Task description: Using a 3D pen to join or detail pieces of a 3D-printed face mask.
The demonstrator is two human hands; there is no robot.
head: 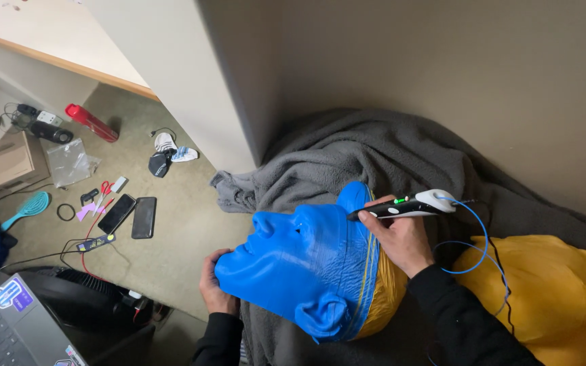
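A blue face-shaped mask (300, 261) with a yellow rear part lies across my lap, over a grey blanket (374, 152). My left hand (213, 285) grips the mask's chin end from below. My right hand (401, 237) holds a black-and-white pen-like tool (408, 206), its tip resting on the blue edge near the top of the mask. A thin blue filament (479, 237) loops from the back of the tool. Both sleeves are black.
A yellow cushion (544, 285) sits at right. On the carpet at left lie two phones (130, 215), red scissors (105, 188), a teal hairbrush (27, 207), a cardboard box (1, 163), a red bottle (91, 123). A laptop (8, 322) and a black fan (83, 298) stand at lower left.
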